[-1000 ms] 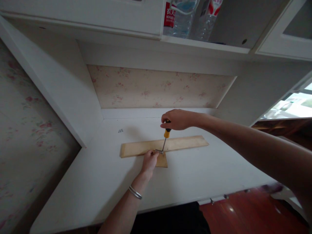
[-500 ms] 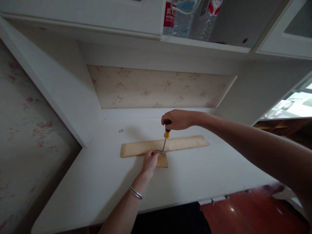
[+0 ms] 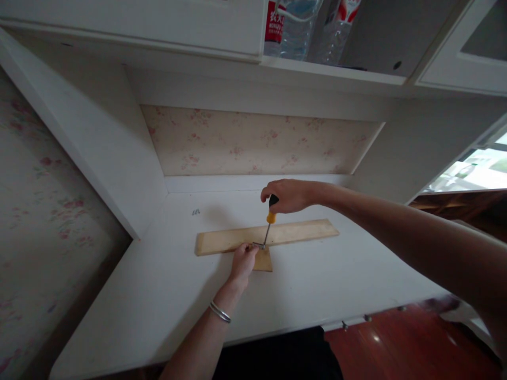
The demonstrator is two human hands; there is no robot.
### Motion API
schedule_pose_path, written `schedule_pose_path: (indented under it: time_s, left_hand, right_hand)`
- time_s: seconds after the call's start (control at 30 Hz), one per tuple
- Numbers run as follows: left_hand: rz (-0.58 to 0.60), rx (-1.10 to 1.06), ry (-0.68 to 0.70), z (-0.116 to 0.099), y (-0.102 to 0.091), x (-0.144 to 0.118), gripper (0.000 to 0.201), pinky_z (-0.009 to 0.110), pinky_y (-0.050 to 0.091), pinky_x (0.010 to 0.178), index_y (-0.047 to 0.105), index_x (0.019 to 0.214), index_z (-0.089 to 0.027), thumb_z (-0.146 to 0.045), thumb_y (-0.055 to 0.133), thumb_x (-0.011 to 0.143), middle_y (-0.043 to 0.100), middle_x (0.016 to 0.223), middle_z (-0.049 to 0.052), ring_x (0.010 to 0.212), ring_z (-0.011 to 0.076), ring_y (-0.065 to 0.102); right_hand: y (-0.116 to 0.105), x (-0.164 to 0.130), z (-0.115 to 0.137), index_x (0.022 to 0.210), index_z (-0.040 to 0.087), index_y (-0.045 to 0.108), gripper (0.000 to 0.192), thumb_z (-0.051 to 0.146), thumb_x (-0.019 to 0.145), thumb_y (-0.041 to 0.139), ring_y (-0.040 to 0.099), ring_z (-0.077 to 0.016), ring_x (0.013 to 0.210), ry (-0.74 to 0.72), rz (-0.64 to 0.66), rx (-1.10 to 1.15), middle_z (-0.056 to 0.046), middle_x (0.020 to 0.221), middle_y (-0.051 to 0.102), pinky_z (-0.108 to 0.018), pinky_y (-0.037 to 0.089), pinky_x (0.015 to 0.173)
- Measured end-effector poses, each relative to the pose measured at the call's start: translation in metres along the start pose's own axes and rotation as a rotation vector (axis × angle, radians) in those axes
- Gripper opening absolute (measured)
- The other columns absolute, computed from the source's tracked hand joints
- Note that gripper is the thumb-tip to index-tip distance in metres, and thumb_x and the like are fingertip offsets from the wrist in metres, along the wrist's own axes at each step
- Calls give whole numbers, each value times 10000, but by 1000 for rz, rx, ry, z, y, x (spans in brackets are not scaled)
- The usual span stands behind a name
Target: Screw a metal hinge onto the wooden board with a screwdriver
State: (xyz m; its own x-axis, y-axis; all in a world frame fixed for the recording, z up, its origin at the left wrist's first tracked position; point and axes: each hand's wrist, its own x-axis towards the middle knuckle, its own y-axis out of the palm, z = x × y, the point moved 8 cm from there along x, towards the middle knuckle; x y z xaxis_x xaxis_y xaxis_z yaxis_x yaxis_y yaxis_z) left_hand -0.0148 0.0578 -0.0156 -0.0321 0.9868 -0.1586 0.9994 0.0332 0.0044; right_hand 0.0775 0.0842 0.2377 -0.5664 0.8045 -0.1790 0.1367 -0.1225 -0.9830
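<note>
My right hand (image 3: 291, 195) is closed round the black and yellow handle of a screwdriver (image 3: 271, 217), whose shaft slants down to a small metal bracket (image 3: 259, 245). The bracket lies where a long wooden board (image 3: 301, 232) meets a short wooden piece (image 3: 263, 261). With its fingers pinched, my left hand (image 3: 243, 259) holds the bracket's left end against the wood. The screwdriver's tip meets the bracket's right end; a screw there is too small to make out. A silver bangle (image 3: 220, 311) circles my left wrist.
Several small screws (image 3: 196, 212) lie on the white desktop (image 3: 158, 285), left of the board. Overhead, plastic bottles (image 3: 299, 31) stand in an open cabinet shelf (image 3: 336, 71). A white side panel (image 3: 91, 142) rises at left, and the desk's front edge runs close to my body.
My right hand's fingers have shifted slightly on the screwdriver handle. My left hand, the bracket and both wooden pieces stay in place; the view has moved a touch.
</note>
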Motion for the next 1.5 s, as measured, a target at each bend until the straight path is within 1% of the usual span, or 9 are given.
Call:
schedule_pose_path:
  time_s: [0.1, 0.3, 0.47, 0.63, 0.8, 0.97, 1.17, 1.37, 1.5]
  left_hand:
    - [3, 8, 10, 0, 0, 0, 192, 260, 309, 610, 609, 689, -152, -344, 608, 680, 563, 645, -12, 646, 139, 470]
    - [-2, 19, 2, 0, -1, 0, 187, 257, 293, 593, 595, 663, -156, -342, 612, 676, 541, 617, -17, 627, 135, 453]
    - [1, 16, 6, 1, 0, 1, 183, 254, 287, 586, 577, 636, -158, -334, 607, 675, 518, 597, -26, 614, 128, 437]
    - [11, -9, 13, 0, 1, 1, 176, 251, 295, 594, 582, 645, -154, -327, 608, 670, 527, 606, -20, 626, 130, 443]
    - [18, -14, 17, 1, 1, 0, 191, 253, 310, 610, 600, 693, -146, -336, 606, 674, 556, 648, -9, 650, 135, 463]
    - [2, 13, 15, 3, 0, 2, 189, 253, 305, 600, 580, 667, -151, -338, 606, 676, 537, 625, -16, 630, 129, 452]
    - [5, 10, 23, 2, 0, 2, 189, 258, 326, 624, 599, 697, -145, -333, 599, 677, 568, 664, 0, 662, 141, 481]
    - [-3, 11, 4, 2, 0, 1, 184, 257, 309, 599, 575, 671, -153, -336, 597, 675, 528, 622, -19, 621, 130, 451]
    - [-1, 9, -5, 2, 0, 1, 206, 260, 315, 612, 585, 678, -151, -356, 604, 674, 541, 637, -13, 639, 136, 464]
  right_hand:
    - [3, 2, -8, 1093, 207, 586, 394, 451, 818, 442, 607, -184, 693, 73, -13, -28, -66, 858, 685, -300, 395, 636]
    - [-3, -1, 4, 1095, 198, 590, 400, 272, 703, 550, 592, -207, 917, -40, -52, -8, -94, 1093, 635, -275, 405, 711]
    - [0, -1, -5, 1003, 201, 615, 332, 408, 801, 452, 604, -165, 649, 82, 18, 6, -47, 788, 679, -280, 383, 608]
    - [-3, -2, 4, 973, 190, 626, 299, 280, 697, 557, 604, -196, 858, -47, -11, -20, -80, 1019, 665, -268, 396, 671]
    - [2, -4, -5, 1012, 191, 597, 327, 401, 826, 430, 571, -126, 512, 97, 72, 58, -36, 780, 679, -278, 382, 582]
    - [-8, -3, 6, 959, 184, 613, 280, 258, 701, 535, 605, -198, 863, -38, -37, -30, -79, 1010, 668, -266, 390, 660]
    - [-2, -2, -4, 903, 198, 622, 309, 417, 820, 420, 580, -139, 544, 77, 52, 30, -27, 689, 666, -271, 376, 576]
    - [-9, -3, 5, 982, 175, 621, 315, 292, 695, 563, 603, -201, 866, -30, -28, -35, -92, 1024, 663, -265, 403, 678]
    - [2, -2, -5, 990, 176, 612, 394, 482, 817, 434, 608, -167, 620, 70, 73, 36, -69, 794, 683, -288, 402, 607]
